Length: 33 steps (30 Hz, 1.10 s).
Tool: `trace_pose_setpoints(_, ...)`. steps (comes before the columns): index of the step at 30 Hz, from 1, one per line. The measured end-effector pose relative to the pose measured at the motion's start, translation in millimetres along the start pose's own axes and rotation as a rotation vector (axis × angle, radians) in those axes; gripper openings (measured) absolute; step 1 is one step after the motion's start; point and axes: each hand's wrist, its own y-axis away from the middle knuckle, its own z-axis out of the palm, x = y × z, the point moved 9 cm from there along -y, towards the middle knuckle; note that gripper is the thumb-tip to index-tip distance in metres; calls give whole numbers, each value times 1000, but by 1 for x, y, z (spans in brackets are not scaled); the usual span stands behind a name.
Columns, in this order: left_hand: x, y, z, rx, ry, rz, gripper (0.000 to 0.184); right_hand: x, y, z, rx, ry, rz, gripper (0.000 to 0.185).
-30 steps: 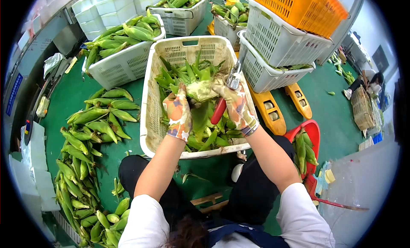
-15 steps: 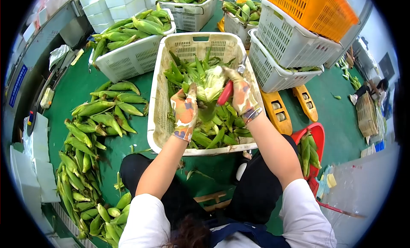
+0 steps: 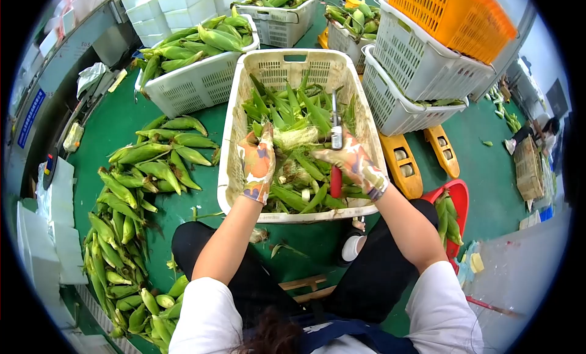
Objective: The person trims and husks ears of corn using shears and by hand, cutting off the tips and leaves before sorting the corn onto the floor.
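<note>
Both my hands wear patterned gloves, orange, white and green, above a pale plastic crate (image 3: 227, 189) of green husks and leaves. My left hand (image 3: 257, 162) is closed at the left end of a partly husked ear of corn (image 3: 297, 137), pale with loose silk; its fingers are partly hidden. In my right hand (image 3: 357, 163) is a pair of red-handled pruning shears (image 3: 336, 137), blades pointing up and away from me. The thumb side of that hand reaches toward the corn, just below it.
Unhusked corn (image 3: 122, 232) lies piled on the green floor at left. White crates (image 3: 195, 79) of corn stand behind. Stacked crates (image 3: 427, 58) sit at right by a yellow pallet jack (image 3: 401, 165). A red scoop (image 3: 461, 213) holds corn. Another person (image 3: 543, 131) is far right.
My right hand has moved down and right, and the shears have swung upright. The pale ear of corn now lies more sideways and lower between my hands. My left hand has shifted slightly.
</note>
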Motion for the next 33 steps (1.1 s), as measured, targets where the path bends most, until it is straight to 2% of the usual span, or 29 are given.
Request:
trace_pose_setpoints(1, 12, 5, 2, 11, 33, 69, 46, 0, -4, 9, -7, 81, -59, 62)
trace_pose_setpoints(2, 25, 11, 5, 20, 65, 138, 46, 45, -33, 0, -22, 21, -45, 63)
trace_pose_setpoints(4, 86, 40, 25, 7, -391, 94, 40, 0, -19, 15, 122, 276, -235, 65)
trace_pose_setpoints(5, 74, 35, 23, -28, -450, 101, 42, -10, -20, 18, 158, 273, -289, 61)
trace_pose_setpoints(7, 46, 29, 38, -288, -266, 10, 42, -33, -21, 23, 151, 303, -395, 55)
trace_pose_setpoints(8, 61, 36, 44, -304, -278, 28, 41, -48, -15, 25, 179, 563, -407, 44)
trace_pose_setpoints(9, 77, 43, 50, -320, -289, 46, 39, -57, -8, 27, 182, 562, -406, 44)
trace_pose_setpoints(11, 85, 34, 53, -399, -326, 183, 38, -48, -4, 26, 151, 117, -227, 34)
trace_pose_setpoints(12, 101, 36, 49, -459, -45, 305, 42, -44, -8, 21, 128, -117, -246, 23)
trace_pose_setpoints(13, 131, 42, 59, -460, 35, 5, 53, -48, -8, 19, 25, -209, -250, 17)
trace_pose_setpoints(14, 136, 33, 55, -550, 127, -42, 59, -57, 6, 18, 1, -263, -200, 16)
trace_pose_setpoints(15, 151, 36, 64, -694, 31, 84, 67, -67, 19, 17, -24, -317, -154, 15)
trace_pose_setpoints(16, 166, 41, 71, -824, -47, 223, 74, -49, 13, 11, -78, -386, -7, 20)
trace_pose_setpoints(17, 161, 54, 77, -908, -225, 339, 76, -61, 26, 16, -108, -438, -52, 18)
trace_pose_setpoints(18, 146, 68, 79, -984, -229, 250, 79, -76, 28, 18, -194, -226, -306, 20)
trace_pose_setpoints(21, 114, 100, 113, -1104, -234, -15, 72, -79, 28, 29, -206, -211, -188, 31)
trace_pose_setpoints(22, 120, 99, 114, -1004, -84, 22, 64, -98, 33, 21, -100, -246, -404, 34)
trace_pose_setpoints(24, 122, 92, 115, -909, -67, -18, 60, -117, 30, -3, 118, -391, -438, 37)
trace_pose_setpoints(25, 114, 84, 113, -871, -108, -16, 59, -137, 34, -17, 256, -356, -518, 35)
trace_pose_setpoints(26, 120, 79, 117, -812, -83, 54, 57, -149, 37, -34, 398, -43, -475, 37)
trace_pose_setpoints(28, 129, 66, 116, -718, -88, 96, 56, -146, 8, -72, 367, 27, -605, 55)
trace_pose_setpoints(29, 139, 59, 117, -693, -128, 156, 56, -144, 12, -76, 482, 250, -403, 56)
trace_pose_setpoints(30, 151, 54, 112, -616, -260, 234, 55, -134, 2, -79, 466, 479, -393, 56)
trace_pose_setpoints(31, 132, 32, 98, -524, -113, 167, 54, -121, -10, -80, 449, 702, -374, 56)
trace_pose_setpoints(32, 136, 18, 91, -470, -184, 201, 58, -111, -12, -74, 353, 883, -169, 59)
trace_pose_setpoints(33, 143, 3, 82, -410, -252, 235, 62, -108, -8, -73, 380, 967, -149, 54)
